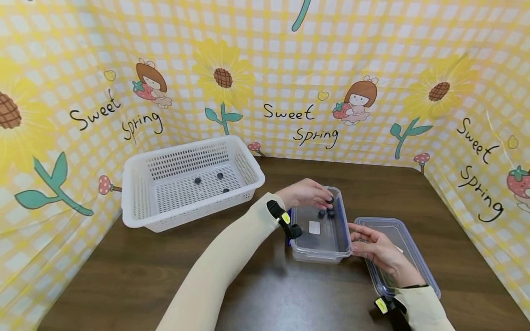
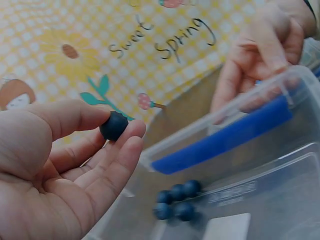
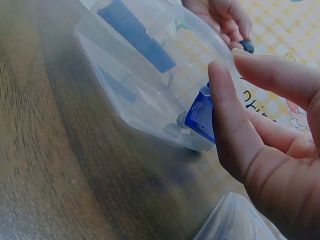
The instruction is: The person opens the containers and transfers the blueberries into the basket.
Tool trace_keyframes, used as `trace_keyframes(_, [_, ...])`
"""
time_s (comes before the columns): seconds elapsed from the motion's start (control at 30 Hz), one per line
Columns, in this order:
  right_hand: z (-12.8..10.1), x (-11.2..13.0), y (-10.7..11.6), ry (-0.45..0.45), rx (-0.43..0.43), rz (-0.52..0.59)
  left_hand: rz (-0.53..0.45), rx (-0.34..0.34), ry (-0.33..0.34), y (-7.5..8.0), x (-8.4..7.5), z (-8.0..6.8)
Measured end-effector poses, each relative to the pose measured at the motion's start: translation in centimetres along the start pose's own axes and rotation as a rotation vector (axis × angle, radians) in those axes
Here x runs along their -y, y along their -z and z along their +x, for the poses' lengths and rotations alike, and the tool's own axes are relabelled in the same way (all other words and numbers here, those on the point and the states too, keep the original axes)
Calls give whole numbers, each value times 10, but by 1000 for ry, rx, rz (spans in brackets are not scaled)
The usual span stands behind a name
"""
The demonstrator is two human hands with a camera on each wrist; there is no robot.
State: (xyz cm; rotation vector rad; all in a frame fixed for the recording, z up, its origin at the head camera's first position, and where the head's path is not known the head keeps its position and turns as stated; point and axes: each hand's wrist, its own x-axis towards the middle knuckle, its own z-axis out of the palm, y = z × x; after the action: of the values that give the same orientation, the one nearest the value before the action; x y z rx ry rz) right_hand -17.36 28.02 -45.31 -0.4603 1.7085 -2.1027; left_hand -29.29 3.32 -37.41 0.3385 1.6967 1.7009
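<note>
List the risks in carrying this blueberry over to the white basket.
1. The left hand only pinches the blueberry at its fingertips, so it may slip and roll across the table.
2. The white basket has perforated walls and floor; a small berry might lodge in a hole.
3. The right hand touches the clear container only at its edge, so a knock could shift it.

Dark wood-grain tabletop (image 1: 165, 276). Directly on it: white perforated basket (image 1: 136, 184) at left rear; clear plastic container (image 1: 319, 250) at centre; clear lid (image 1: 414, 243) just right of container.
</note>
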Motion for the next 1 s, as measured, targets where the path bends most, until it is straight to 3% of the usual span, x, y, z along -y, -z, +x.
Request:
trace_keyframes(0.2, [-2, 1, 1, 1, -8, -9, -54, -63, -44, 25, -16, -9])
trace_keyframes(0.43, [-1, 1, 0, 10, 2, -6, -84, -160, -106, 70, -31, -36])
trace_keyframes(0.63, [-2, 0, 0, 18, 11, 11, -102, -238, -130, 113, -33, -61])
trace_keyframes(1.0, [-2, -3, 2, 43, 46, 52, -194, -393, -179, 177, -34, -104])
